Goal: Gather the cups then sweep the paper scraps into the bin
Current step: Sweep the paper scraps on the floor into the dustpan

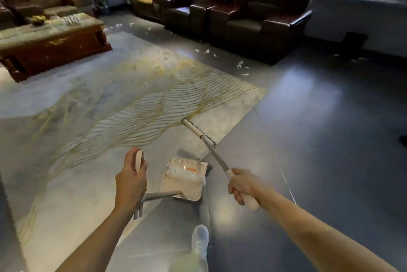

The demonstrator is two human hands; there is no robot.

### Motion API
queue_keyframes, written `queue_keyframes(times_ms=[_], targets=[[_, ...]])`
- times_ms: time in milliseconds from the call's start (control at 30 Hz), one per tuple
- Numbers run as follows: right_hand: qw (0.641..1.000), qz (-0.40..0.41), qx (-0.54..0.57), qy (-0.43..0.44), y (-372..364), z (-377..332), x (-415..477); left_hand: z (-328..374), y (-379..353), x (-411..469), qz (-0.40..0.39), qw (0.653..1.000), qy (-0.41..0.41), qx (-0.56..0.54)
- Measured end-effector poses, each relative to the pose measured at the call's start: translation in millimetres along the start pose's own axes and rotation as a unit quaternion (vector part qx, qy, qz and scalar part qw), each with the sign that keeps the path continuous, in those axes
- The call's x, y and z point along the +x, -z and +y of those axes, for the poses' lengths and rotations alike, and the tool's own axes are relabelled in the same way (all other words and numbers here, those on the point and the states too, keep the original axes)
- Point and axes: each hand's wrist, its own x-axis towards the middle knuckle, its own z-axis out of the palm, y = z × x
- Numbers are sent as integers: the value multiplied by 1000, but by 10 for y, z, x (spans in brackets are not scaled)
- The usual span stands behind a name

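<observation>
White scraps [176, 170] in dustpan [187, 190]

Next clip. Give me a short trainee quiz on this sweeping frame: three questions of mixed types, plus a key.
1. True or false: the dustpan, held by the left hand, already contains white paper scraps.
2. What does the right hand grip? A) the broom B) a cup C) nothing
3. Fill in: more loose scraps lie on the floor in front of the dark ____.

Key: 1 true; 2 A; 3 armchairs.
</observation>
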Motion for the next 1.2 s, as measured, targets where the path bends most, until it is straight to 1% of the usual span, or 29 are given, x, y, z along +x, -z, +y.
queue_keyframes(times_ms=[167,333,433,567,667,800,867,1033,1200], targets=[[997,61,50,-15,879,-482,815,520,-1135,1227,-53,998,-43,-15],[989,109,86,-52,1828,-996,1538,1318,-2310,2392,-111,990,-89,1],[983,144,103,-53,2501,-1267,1930,1785,-3057,2977,-143,983,-115,-3],[976,178,117,-44,3593,-1577,2606,2430,-4232,3722,-186,971,-150,6],[964,212,154,-41,4492,-1787,3156,2933,-5187,4188,-193,965,-179,6],[952,238,188,-48,5696,-2131,3788,3731,-6294,4786,-199,963,-181,-26],[947,255,186,-52,6240,-2305,4028,4094,-6750,5042,-202,961,-187,-18],[936,275,212,-51,7641,-2620,4748,4929,-8007,5665,-210,954,-207,-50],[926,311,207,-48,9018,-2936,5668,5695,-9473,6289,-263,939,-214,-62]])
